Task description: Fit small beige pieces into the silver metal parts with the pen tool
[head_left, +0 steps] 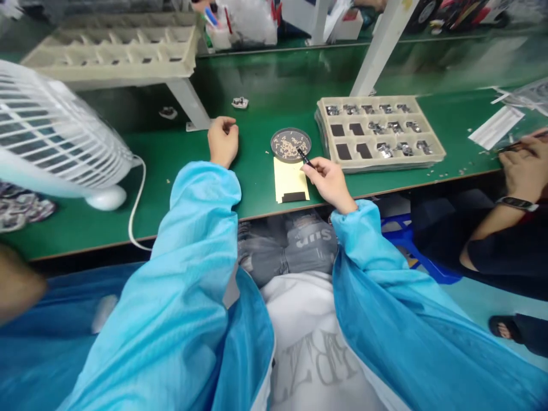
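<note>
My right hand [329, 181] pinches a pair of black tweezers [305, 158], whose tips reach over the near right part of a round dish [279, 135]. Many small tan pieces [289, 145] lie scattered in that dish. Just below it, a yellow pad [287, 176] with a black strip [294, 197] along its near edge lies on the green bench. To the left of the dish my left hand [223, 141] rests on the bench, fingers curled in a loose fist, with nothing visible in them.
Right of the dish stands a stack of compartment trays [436, 145] with silvery parts and dark squares. A white fan [55, 131] and its cord [139, 200] occupy the left. Another tray [128, 69] sits on a raised shelf. A co-worker's hand [524, 168] is at far right.
</note>
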The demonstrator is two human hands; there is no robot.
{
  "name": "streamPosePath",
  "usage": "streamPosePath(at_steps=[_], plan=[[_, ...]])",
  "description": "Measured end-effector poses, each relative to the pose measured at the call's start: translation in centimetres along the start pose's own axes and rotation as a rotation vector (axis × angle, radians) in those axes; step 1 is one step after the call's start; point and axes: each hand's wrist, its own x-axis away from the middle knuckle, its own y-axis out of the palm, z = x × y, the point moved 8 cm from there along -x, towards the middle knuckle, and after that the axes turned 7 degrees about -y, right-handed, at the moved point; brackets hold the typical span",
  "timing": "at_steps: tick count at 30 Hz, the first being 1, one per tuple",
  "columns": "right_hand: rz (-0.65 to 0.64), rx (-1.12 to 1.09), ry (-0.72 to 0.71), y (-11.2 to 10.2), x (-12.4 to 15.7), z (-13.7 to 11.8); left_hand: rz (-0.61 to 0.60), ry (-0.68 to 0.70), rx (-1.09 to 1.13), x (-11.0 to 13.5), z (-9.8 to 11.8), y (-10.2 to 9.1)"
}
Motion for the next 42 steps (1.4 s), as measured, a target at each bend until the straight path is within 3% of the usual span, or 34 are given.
streamPosePath(at_steps=[3,13,21,29,42], plan=[[-0.024,0.002,-0.018,0.4,-0.1,0.3,0.02,-0.037,-0.014,1.3,-0.3,-1.2],[-0.039,0.008,-0.035,0.4,-0.3,0.0,0.016,-0.001,-0.081,5.7,1.7,-3.7],[-0.055,-0.012,-0.008,0.4,-0.3,0.6,-0.005,0.023,-0.174,5.6,1.6,-3.3],[-0.093,-0.06,0.0,1.2,0.2,0.9,-0.082,0.061,-0.344,6.7,3.3,-3.4],[-0.113,-0.07,0.012,1.4,0.4,0.3,-0.137,0.167,-0.541,6.5,4.1,-3.2]])
